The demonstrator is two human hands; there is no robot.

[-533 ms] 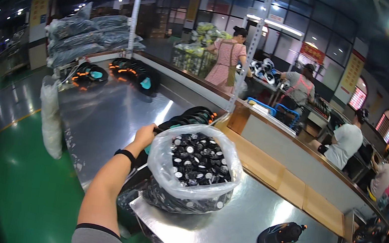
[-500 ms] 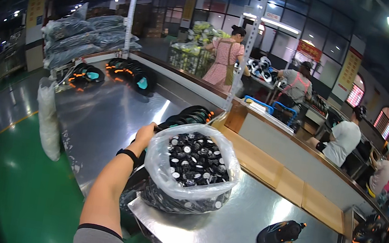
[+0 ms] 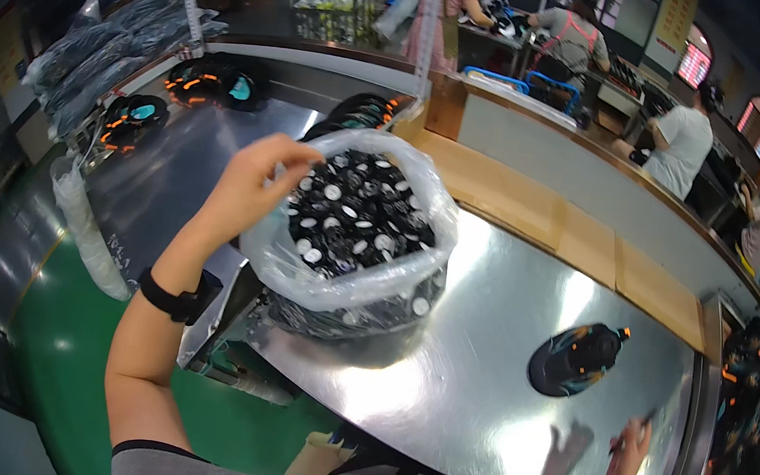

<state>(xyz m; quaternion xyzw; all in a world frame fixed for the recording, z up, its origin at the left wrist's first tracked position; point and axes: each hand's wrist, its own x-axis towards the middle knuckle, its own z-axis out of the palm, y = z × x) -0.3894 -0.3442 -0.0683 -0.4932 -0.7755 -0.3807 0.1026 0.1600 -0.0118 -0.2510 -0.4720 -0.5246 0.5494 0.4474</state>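
Note:
A clear plastic bag (image 3: pixel 341 302), its mouth spread wide, stands on the metal table, full of small round black pieces (image 3: pixel 359 210), some with white faces. Over the bag's left rim my left hand (image 3: pixel 256 182) is raised, thumb and fingers apart, with nothing visible in them. Right of the bag lies one black shoe upper (image 3: pixel 575 358) with orange and teal marks. Nearer to me, at the table's right, my right hand (image 3: pixel 628 457) has its fingers bent around something small and dark that I cannot make out. A dark band is on each wrist.
Black-and-orange shoe uppers (image 3: pixel 202 83) lie stacked along the table's far left, with another stack (image 3: pixel 364 115) behind the bag. Cardboard (image 3: pixel 586 239) lines the back ledge. A bin of shoe parts (image 3: pixel 755 392) stands right. Several people work beyond the partition.
My left hand has come away from the dark pieces behind the bag to its left rim. My right hand has risen farther into view, over the table's right end. The view has shifted.

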